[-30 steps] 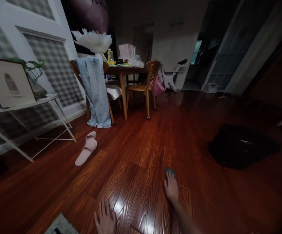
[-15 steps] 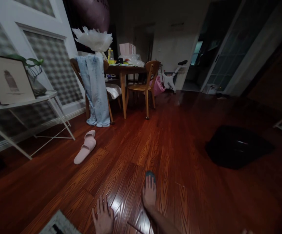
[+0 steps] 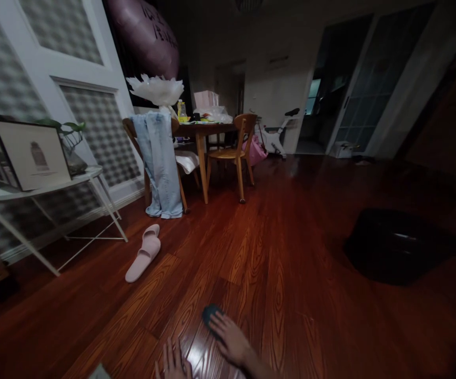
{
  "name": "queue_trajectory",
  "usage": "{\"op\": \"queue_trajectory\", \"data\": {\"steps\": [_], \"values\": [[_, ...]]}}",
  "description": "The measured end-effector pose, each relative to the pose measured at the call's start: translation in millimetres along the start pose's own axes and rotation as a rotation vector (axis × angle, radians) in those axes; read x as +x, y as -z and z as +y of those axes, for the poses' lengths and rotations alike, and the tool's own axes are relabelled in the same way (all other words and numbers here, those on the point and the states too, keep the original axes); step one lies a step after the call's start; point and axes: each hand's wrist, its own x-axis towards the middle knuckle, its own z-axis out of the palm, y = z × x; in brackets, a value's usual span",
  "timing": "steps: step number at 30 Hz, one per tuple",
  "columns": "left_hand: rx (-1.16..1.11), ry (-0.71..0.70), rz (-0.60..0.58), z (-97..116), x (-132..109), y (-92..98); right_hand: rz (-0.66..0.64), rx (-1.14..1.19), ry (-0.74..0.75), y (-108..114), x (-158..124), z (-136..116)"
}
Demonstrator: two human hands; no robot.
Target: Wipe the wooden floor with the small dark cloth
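My right hand (image 3: 233,339) lies over a dark blue-green oval thing (image 3: 209,314) on the floor, fingers stretched along its top. Its front edge shows past my fingertips; the rest is covered, and I cannot tell its kind. To the left, at the bottom edge of the view, my left hand (image 3: 174,363) rests palm down with its fingers apart, holding nothing. Under both hands is the glossy red-brown wooden floor (image 3: 251,252), bright with reflected light between them. At the lower left, the corner of a pale cloth-like item (image 3: 99,372) shows.
A pink slipper (image 3: 144,255) lies ahead on the left, near a white side table (image 3: 46,190). Beyond are a chair draped with light blue jeans (image 3: 159,163), another wooden chair (image 3: 244,139) and a dining table (image 3: 208,128). A black glossy object (image 3: 397,247) sits on the right.
My right hand and the oval thing have slid left and closer to me, and the forearm now angles more sideways. My left hand sits lower in view. The view has tilted up slightly.
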Motion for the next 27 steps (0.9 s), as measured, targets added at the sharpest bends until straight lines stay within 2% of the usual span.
{"op": "queue_trajectory", "data": {"steps": [2, 4, 7, 9, 12, 14, 16, 18, 21, 24, 27], "values": [[0.033, 0.000, -0.015, 2.6, -1.9, 7.6, 0.132, -0.078, -0.219, 23.3, -15.8, 31.3], [0.078, 0.016, -0.025, 5.9, -3.8, 11.3, 0.320, -0.178, -0.450, 40.2, -37.9, 67.6], [0.124, 0.028, -0.023, 9.4, -5.4, 9.3, 0.605, -0.297, -0.813, 52.8, -80.9, 118.3], [0.114, 0.013, -0.029, 9.1, -5.4, 6.4, 0.760, -0.335, -1.010, 53.2, -108.3, 140.3], [0.064, 0.007, -0.052, 5.1, -4.2, 5.3, 0.897, -0.371, -1.121, 45.0, -130.5, 147.5], [0.032, 0.004, -0.046, 1.9, -3.5, 6.8, 0.960, -0.391, -1.149, 36.5, -127.5, 137.0], [0.019, -0.014, -0.027, -0.2, -3.6, 8.6, 1.005, -0.406, -1.187, 27.5, -112.4, 119.4], [0.047, -0.011, -0.009, -0.3, -4.2, 10.2, 0.988, -0.413, -1.191, 18.4, -90.7, 99.0], [0.112, 0.001, -0.013, 2.0, -4.8, 13.2, 0.797, -0.394, -1.073, 2.2, -55.5, 67.6], [0.142, 0.010, -0.059, 3.8, -3.2, 17.6, 0.547, -0.320, -0.851, -23.2, -23.2, 34.4], [0.151, 0.026, -0.095, 4.4, -0.5, 21.0, 0.389, -0.227, -0.588, -56.0, 4.5, -1.5]]}}
